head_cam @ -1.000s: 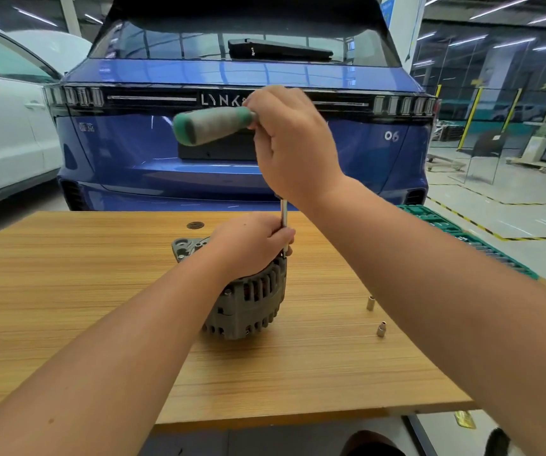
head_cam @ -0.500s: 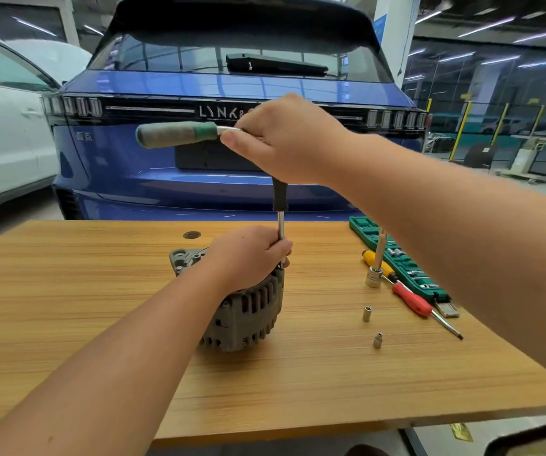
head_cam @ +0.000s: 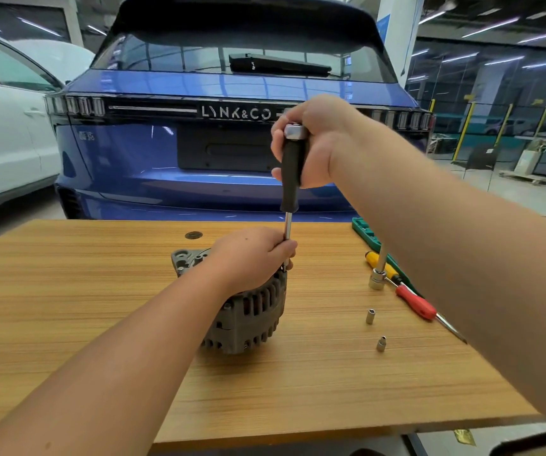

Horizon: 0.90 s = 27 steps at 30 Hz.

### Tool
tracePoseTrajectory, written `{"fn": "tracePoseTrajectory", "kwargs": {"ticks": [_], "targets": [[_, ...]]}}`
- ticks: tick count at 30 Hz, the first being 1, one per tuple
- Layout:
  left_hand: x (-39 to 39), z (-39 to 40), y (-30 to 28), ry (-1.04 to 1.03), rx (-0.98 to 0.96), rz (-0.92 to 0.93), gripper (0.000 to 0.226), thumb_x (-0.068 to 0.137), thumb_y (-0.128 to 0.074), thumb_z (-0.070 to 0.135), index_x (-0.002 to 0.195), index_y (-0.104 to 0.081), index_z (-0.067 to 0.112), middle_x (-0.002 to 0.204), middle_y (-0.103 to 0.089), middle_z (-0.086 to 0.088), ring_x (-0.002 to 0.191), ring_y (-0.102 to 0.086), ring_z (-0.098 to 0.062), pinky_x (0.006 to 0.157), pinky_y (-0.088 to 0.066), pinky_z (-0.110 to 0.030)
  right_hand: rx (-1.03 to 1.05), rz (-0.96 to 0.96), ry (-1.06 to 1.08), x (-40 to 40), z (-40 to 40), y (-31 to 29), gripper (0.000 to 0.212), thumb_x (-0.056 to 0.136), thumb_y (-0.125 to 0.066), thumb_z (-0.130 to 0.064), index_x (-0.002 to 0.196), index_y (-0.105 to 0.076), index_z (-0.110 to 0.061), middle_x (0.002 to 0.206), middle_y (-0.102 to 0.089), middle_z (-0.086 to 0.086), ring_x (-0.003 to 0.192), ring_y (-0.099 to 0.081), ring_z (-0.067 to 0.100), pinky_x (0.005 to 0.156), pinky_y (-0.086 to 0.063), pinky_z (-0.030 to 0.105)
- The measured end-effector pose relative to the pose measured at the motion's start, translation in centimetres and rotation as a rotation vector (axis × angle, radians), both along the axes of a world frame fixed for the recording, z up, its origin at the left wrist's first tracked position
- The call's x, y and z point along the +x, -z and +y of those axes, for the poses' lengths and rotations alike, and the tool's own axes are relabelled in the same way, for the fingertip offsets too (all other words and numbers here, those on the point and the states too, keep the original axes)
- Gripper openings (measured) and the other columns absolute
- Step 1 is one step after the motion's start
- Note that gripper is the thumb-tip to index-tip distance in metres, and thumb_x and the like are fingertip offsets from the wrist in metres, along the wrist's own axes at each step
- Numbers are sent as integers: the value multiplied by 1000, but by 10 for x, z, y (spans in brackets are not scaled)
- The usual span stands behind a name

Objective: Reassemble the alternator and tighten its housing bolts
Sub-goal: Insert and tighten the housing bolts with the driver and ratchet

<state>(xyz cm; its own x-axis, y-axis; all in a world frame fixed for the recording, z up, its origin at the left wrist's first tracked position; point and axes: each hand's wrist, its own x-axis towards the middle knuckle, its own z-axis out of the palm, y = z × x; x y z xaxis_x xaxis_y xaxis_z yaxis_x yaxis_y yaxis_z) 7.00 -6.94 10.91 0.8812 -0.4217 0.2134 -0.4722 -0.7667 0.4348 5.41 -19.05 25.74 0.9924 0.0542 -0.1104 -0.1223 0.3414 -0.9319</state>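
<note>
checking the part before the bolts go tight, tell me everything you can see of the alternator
The alternator is a grey, dull cast-metal housing, round and ribbed, with dark vent slots around its side. A flat mounting ear with holes sticks out at its far left. It stands on the wooden table, near the middle. The left hand rests on its top and hides it, its fingers around the tool shaft, which comes down at its right edge.

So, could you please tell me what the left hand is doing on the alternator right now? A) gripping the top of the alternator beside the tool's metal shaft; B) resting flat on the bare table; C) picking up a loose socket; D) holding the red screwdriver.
A: the left hand curls over the top of the alternator, right beside the shaft of the driver held by the right hand.
</note>
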Motion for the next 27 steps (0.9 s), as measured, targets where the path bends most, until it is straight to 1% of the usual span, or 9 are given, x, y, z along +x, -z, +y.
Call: {"fn": "tracePoseTrajectory", "kwargs": {"ticks": [2, 5, 8, 10, 13, 16, 18, 23, 27], "targets": [[1, 0, 0, -11, 11, -12, 28, 106, -37, 52, 82, -52, 46, 83, -66, 28, 86, -60, 4, 76, -54, -33, 231, -78, 72, -3, -3, 11, 12, 98, -57, -11, 87, -53, -9, 70, -50, -1, 64, -49, 14, 93, -46, 35], [1, 0, 1, -11, -2, -11, 27, 106, -39, 52, 85, -54, 45, 82, -66, 28, 86, -60, 5, 82, -55, -36, 236, -253, -2, -12, -2, 37, 19, 95, -63, -12, 81, -51, -16, 70, -51, -3, 66, -51, 13, 86, -41, 34], [1, 0, 0, -9, 11, -6, 24, 106, -38, 51, 94, -57, 44, 80, -64, 29, 85, -57, 8, 83, -55, -36, 305, -485, 95, -12, 6, 56, 30, 91, -68, 1, 83, -47, -19, 76, -59, -2, 65, -63, 10, 75, -52, 31], [1, 0, 0, -17, 19, -7, 23, 107, -37, 50, 98, -58, 42, 80, -63, 29, 83, -56, 8, 77, -53, -32, 90, -684, 321, -8, 11, 64, 26, 88, -74, 0, 89, -53, -15, 82, -64, 1, 70, -69, 11, 73, -60, 32], [1, 0, 1, -12, 26, -12, 25, 107, -38, 49, 97, -59, 40, 82, -65, 27, 81, -57, 8, 68, -48, -28, -543, -1200, 720, 0, 7, 77, 15, 86, -69, 8, 88, -61, -4, 91, -67, 9, 88, -68, 30, 81, -56, 50], [1, 1, 0, -17, 19, -8, 24, 107, -41, 49, 97, -61, 40, 80, -64, 29, 81, -59, 7, 72, -51, -28, -995, -1554, 744, 5, 8, 77, 13, 81, -59, 16, 88, -67, 8, 90, -70, 19, 85, -64, 42, 73, -53, 49], [0, 1, 1, -26, 1, 0, 26, 107, -42, 48, 100, -65, 37, 81, -66, 27, 82, -60, 6, 76, -52, -29, -1123, -1598, 614, 2, 10, 71, 13, 86, -57, 10, 93, -68, 9, 90, -69, 20, 84, -63, 42, 71, -53, 51], [-3, 0, 1, -30, 7, -13, 28, 107, -41, 48, 103, -65, 36, 85, -68, 26, 84, -59, 7, 72, -47, -26, -1351, -1421, 304, -10, -5, 63, 43, 102, -46, -19, 134, -56, 6, 126, -63, 20, 119, -55, 38, 101, -43, 46], [-4, 0, 0, -28, 2, -6, 28, 107, -40, 48, 103, -65, 36, 89, -70, 23, 85, -61, 5, 75, -50, -28, -1467, -1365, 211, -16, -8, 50, 49, 107, -35, -28, 144, -50, -1, 131, -61, 14, 122, -52, 31, 102, -40, 37]]}}
